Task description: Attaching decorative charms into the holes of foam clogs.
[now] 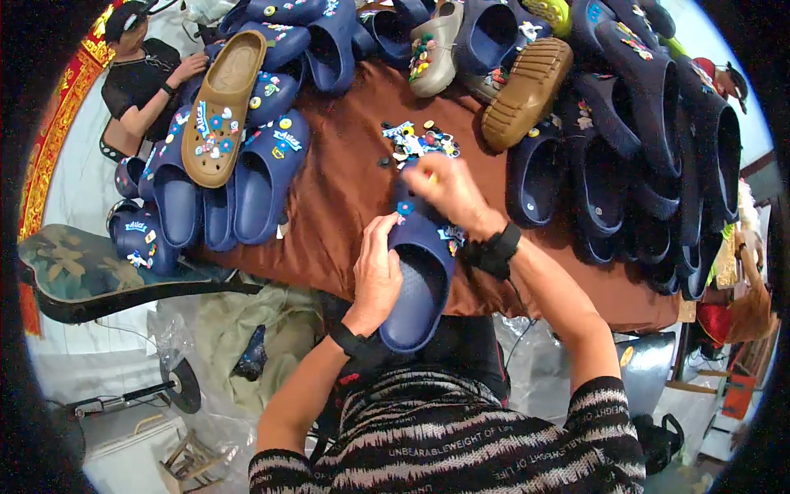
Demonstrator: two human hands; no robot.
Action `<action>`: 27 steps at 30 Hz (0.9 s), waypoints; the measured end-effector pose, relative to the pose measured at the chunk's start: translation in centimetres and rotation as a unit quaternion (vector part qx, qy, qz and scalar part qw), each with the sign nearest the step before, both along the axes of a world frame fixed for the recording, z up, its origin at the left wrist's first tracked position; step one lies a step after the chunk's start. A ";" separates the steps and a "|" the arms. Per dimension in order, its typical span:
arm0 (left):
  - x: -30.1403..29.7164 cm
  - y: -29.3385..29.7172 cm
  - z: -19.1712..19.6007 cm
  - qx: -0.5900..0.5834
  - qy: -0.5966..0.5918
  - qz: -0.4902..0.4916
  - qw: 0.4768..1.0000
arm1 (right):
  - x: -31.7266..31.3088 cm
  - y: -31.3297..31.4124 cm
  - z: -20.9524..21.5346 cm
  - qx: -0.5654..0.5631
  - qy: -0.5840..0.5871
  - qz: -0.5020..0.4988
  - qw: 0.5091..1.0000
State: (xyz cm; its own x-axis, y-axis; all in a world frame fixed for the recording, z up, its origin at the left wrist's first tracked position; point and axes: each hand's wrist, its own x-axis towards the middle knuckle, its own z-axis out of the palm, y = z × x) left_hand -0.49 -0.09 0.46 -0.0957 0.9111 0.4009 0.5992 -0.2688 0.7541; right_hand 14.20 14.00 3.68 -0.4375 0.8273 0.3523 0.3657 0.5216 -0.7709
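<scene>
A navy blue clog [417, 303] rests at the table's near edge with its heel toward me and a few colourful charms on its upper. My left hand [378, 276] grips the clog's left side, fingers along the upper beside a blue flower charm [405, 208]. Above the toe, my right hand [451, 191] is curled with its fingertips pinched together; what they hold, if anything, is too blurred to make out. Just beyond the toe lies a small pile of mixed charms [424, 144].
A brown cloth covers the table [341, 156]. Blue clogs [267, 185] crowd its left side, with a decorated tan clog [216, 123] on top. More blue clogs [605, 185] stand at right, beside an upturned brown clog [527, 95]. Another person [144, 78] works at far left.
</scene>
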 end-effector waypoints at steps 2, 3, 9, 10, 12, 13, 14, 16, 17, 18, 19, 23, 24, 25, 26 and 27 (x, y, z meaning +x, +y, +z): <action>0.0 0.0 0.0 -0.004 -0.006 -0.010 1.000 | 0.1 3.3 0.5 0.008 -0.025 -0.077 0.997; -0.1 -0.1 0.0 -0.005 -0.005 -0.011 1.000 | -0.2 4.8 0.4 0.036 -0.046 -0.094 0.994; 0.5 0.0 0.2 -0.020 0.008 -0.017 1.000 | 0.2 10.8 -1.8 0.062 -0.129 -0.092 0.985; 0.4 0.0 0.2 -0.022 0.008 -0.014 1.000 | 0.3 10.8 -1.6 0.046 -0.152 -0.061 0.985; 0.2 0.0 0.1 -0.018 -0.003 -0.010 1.000 | 1.1 9.3 -0.9 0.089 -0.164 -0.056 0.981; 0.1 -0.1 0.1 -0.020 -0.006 -0.009 1.000 | 1.5 8.0 -0.4 0.112 -0.142 -0.050 0.982; -0.2 -0.1 0.2 -0.021 -0.008 -0.011 1.000 | 1.9 6.6 -0.3 0.134 -0.120 -0.044 0.983; -0.2 -0.2 0.4 -0.021 -0.015 -0.017 1.000 | 3.6 3.1 -0.8 0.107 -0.089 -0.012 0.990; -0.1 -0.2 0.4 -0.007 0.000 -0.009 1.000 | 4.4 1.0 -0.7 0.071 -0.094 -0.010 0.993; 0.0 -0.1 0.3 0.006 0.014 -0.004 1.000 | 5.2 -1.3 -0.5 0.034 -0.098 -0.011 0.995; 0.0 0.0 0.5 0.004 0.005 -0.009 1.000 | 5.7 -3.1 -0.3 0.026 -0.088 -0.003 0.996; 0.1 0.0 0.7 -0.002 -0.001 -0.011 1.000 | 6.1 -8.1 -0.2 0.032 -0.143 0.005 0.989; 0.2 0.0 0.5 -0.003 -0.001 -0.009 1.000 | 5.7 -8.9 -0.2 0.037 -0.141 -0.022 0.989; 0.2 0.0 0.3 -0.002 -0.003 -0.009 1.000 | 5.6 -9.2 -0.3 0.041 -0.135 -0.030 0.990; 0.1 0.0 0.2 -0.002 -0.006 -0.008 1.000 | 5.5 -9.3 -0.4 0.045 -0.128 -0.037 0.990; 0.2 0.0 0.3 -0.002 -0.005 -0.008 1.000 | 5.4 -9.6 -0.7 0.045 -0.127 -0.037 0.990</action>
State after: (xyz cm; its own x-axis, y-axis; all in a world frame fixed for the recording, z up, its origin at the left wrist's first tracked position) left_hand -0.30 -0.09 0.71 -0.0856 0.9141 0.3965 0.5874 -0.2751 0.7611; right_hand 19.59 4.43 2.95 -0.4611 0.8307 0.3121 0.5818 0.5486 -0.6005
